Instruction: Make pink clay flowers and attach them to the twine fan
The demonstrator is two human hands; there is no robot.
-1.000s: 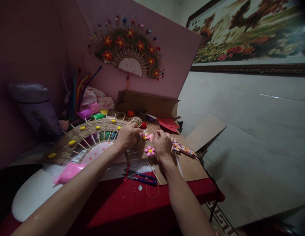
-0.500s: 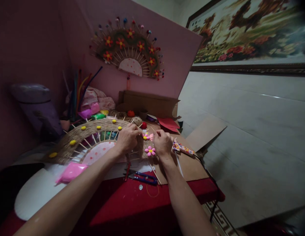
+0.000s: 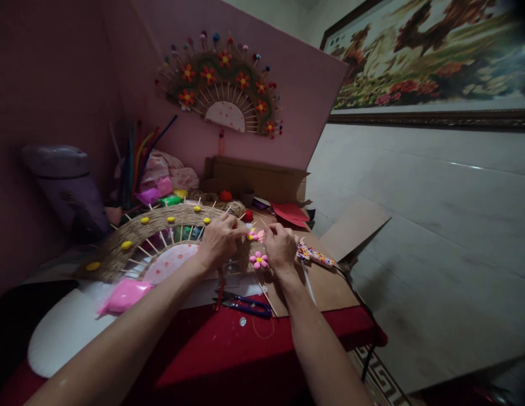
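A fan-shaped craft piece of twine wound over thin sticks lies on the table, with yellow clay dots along its band. My left hand rests over its right part, fingers curled together at a half-covered pink clay flower. Close by on the right, my right hand is closed in a pinch beside that flower; whatever is between the fingertips is too small to make out. A whole pink flower with a yellow centre sits on the twine just below the hands.
Blue-handled thread snips lie at the front on the red cloth. A pink clay packet is at left. A flower-patterned tool lies on cardboard at right. A finished fan hangs on the board behind.
My left hand's fingertips have shifted slightly to the right, closer to the half-covered flower. The right hand holds its pinch in nearly the same place.
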